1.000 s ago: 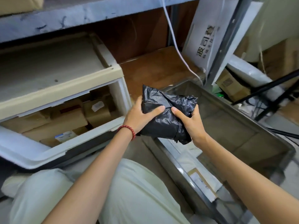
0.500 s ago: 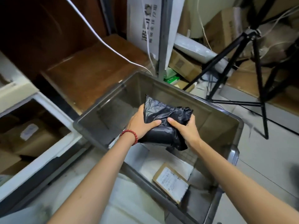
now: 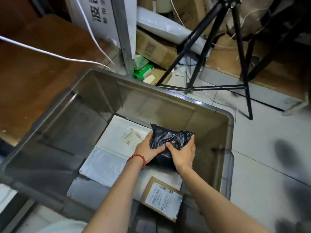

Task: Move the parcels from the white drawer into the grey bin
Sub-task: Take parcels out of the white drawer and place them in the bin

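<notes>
Deep inside the grey plastic bin (image 3: 55,118), a person's left hand (image 3: 148,148) and right hand (image 3: 182,154) clasp a crumpled black plastic-wrapped parcel (image 3: 170,140) from either side, low over white mailers (image 3: 122,137); a black tripod (image 3: 217,47) stands beyond.

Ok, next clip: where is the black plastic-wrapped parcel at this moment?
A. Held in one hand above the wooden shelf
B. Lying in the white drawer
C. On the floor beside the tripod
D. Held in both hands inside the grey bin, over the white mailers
D. The left hand and right hand both grip the black parcel well below the rim of the grey bin, above the white mailers on its bottom.
</notes>
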